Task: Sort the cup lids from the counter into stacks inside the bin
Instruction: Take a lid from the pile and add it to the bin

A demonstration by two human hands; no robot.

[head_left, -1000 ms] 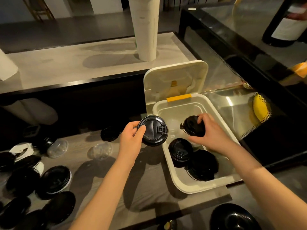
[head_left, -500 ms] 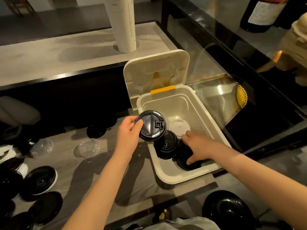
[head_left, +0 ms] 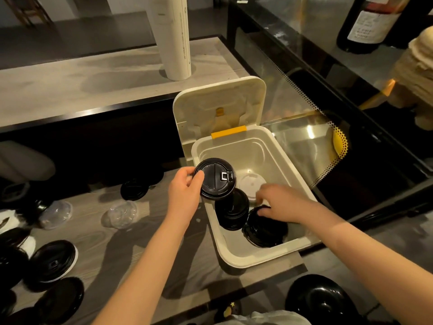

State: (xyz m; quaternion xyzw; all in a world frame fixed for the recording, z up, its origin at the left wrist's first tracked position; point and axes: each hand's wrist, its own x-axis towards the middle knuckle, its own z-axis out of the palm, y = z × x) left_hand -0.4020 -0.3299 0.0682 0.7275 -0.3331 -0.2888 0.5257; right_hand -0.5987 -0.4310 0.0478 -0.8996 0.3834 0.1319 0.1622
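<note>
The grey wood-grain bench (head_left: 145, 242) carries a cream bin (head_left: 246, 256) at its right end, with the bin's hinged cover (head_left: 220, 102) standing open toward the far edge. The left hand (head_left: 185, 193) hovers over the bin's left rim, thumb and fingers pinching the edge of a black cup lid (head_left: 216, 178) that is tilted with its top facing the camera. The right hand (head_left: 281, 202) reaches into the bin from the right wall; its fingers are blurred, so I cannot tell whether they are spread or gripping. They sit just above a wide black lid stack (head_left: 264, 231) in the bin's near right corner. Beside it, against the left wall, stands a smaller black lid stack (head_left: 232, 212), and a white lid (head_left: 248, 184) lies flat on the bin floor behind. Near the bench's left end lie several flat black lids (head_left: 52, 259), with two clear dome lids (head_left: 121, 213) toward the middle and one small black lid (head_left: 134, 188) by the far edge.
</note>
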